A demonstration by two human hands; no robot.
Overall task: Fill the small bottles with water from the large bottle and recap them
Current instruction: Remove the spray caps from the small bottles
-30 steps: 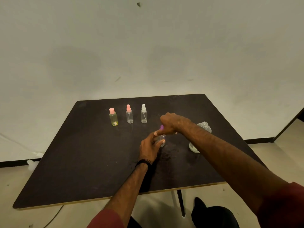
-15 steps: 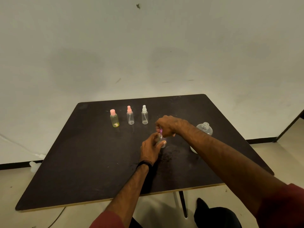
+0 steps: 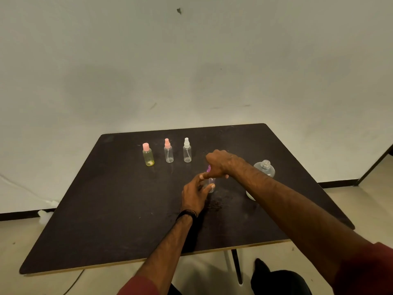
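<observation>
A small clear bottle (image 3: pixel 211 186) stands mid-table, and my left hand (image 3: pixel 194 193) is wrapped around its body. My right hand (image 3: pixel 219 163) is closed over its purple cap (image 3: pixel 208 168) from above. The large clear bottle (image 3: pixel 264 170) stands uncapped just right of my hands, partly hidden behind my right forearm. Further back stand a row of three capped small bottles: a yellow-tinted one with a pink cap (image 3: pixel 148 154), a clear one with a pink spray top (image 3: pixel 168 150) and a clear one with a white spray top (image 3: pixel 187 150).
The dark square table (image 3: pixel 106 209) stands against a pale wall. Its near edge runs across the lower view, with a table leg (image 3: pixel 236 266) and floor below. A white object (image 3: pixel 44 213) lies on the floor at left.
My right hand has shifted slightly on the purple cap while my left hand keeps holding the small bottle in the same spot. The view has tilted a little.
</observation>
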